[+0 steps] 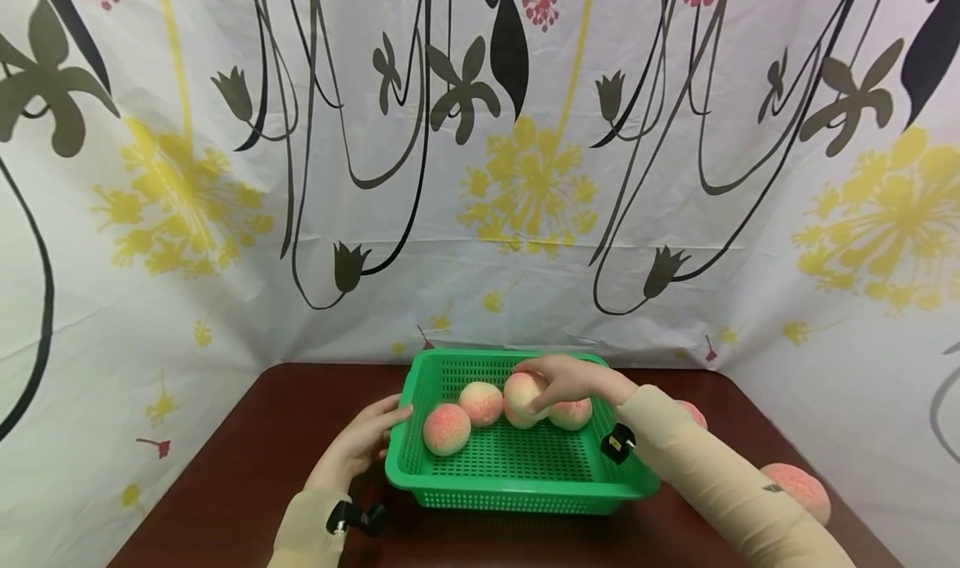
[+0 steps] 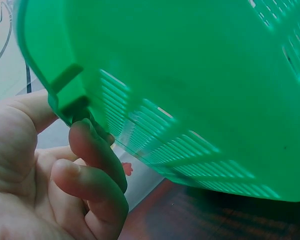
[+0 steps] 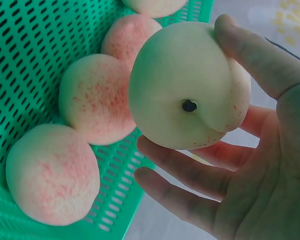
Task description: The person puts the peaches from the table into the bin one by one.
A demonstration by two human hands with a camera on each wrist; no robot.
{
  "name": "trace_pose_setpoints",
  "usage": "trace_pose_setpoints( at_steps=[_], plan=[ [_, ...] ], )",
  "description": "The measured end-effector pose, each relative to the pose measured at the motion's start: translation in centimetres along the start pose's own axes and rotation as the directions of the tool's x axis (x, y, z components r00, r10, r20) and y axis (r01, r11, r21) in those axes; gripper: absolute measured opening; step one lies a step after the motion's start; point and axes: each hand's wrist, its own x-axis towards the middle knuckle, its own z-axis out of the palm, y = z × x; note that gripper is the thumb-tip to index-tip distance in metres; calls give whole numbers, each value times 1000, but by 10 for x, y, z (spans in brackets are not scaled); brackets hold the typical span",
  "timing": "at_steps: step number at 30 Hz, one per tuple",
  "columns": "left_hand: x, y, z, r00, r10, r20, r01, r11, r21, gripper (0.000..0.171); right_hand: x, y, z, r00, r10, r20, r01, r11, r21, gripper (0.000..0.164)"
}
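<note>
My right hand [image 1: 562,381] holds a pale peach [image 3: 187,85] with a pink blush above the green plastic basket [image 1: 517,486]. The right wrist view shows the thumb on one side of this peach, fingers [image 3: 190,172] curled under it, and a small dark hole facing the camera. Several peaches lie in the basket, among them one at the left [image 1: 446,429], one beside it [image 1: 481,404] and one at the right [image 1: 572,416], partly behind the hand. At the basket's left rim my left hand [image 1: 363,435] grips the edge; its curled fingers [image 2: 97,155] show below the rim.
The basket stands on a dark red-brown table [image 1: 247,468]. Right of it, partly hidden by the right sleeve [image 1: 705,468], lie a peach [image 1: 693,414] and another nearer the table edge [image 1: 801,491]. A flower-printed curtain [image 1: 480,218] hangs behind and along both sides.
</note>
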Motion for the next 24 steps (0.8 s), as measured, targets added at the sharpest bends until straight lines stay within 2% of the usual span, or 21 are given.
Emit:
trace_pose_setpoints(
  at_steps=[12,17,24],
  plan=[
    [2,1,-2,1000,7,-2,-7,1000,8,62,15,-25,16,996,-37,79,45,994,-98,63],
    [1,1,-2,1000,5,-5,-5,1000,5,61,20,-30,25,994,-4,108,16,993,-117,62],
    [-1,2,0,1000,12,27,-12,1000,7,63,25,-32,32,983,-24,181,48,991,-128,62]
  ],
)
